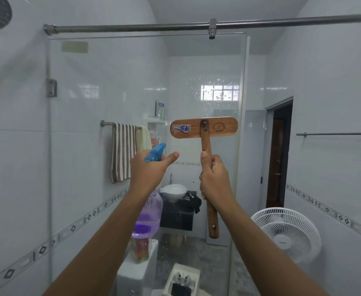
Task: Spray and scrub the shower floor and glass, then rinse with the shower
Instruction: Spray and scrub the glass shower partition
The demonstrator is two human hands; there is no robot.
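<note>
Mid-task, glass stage. Left hand [147, 167] clamped on sprayer [155, 152], aimed at glass [218, 99] — droplets upper rt. Right hand [215, 178] clamped on brush [204, 128] handle, head against pane. Floor state unseen; rinse left.

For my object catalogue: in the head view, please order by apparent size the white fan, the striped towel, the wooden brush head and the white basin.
1. white fan
2. striped towel and wooden brush head: about alike, and the brush is nearer, so unranked
3. white basin
</note>
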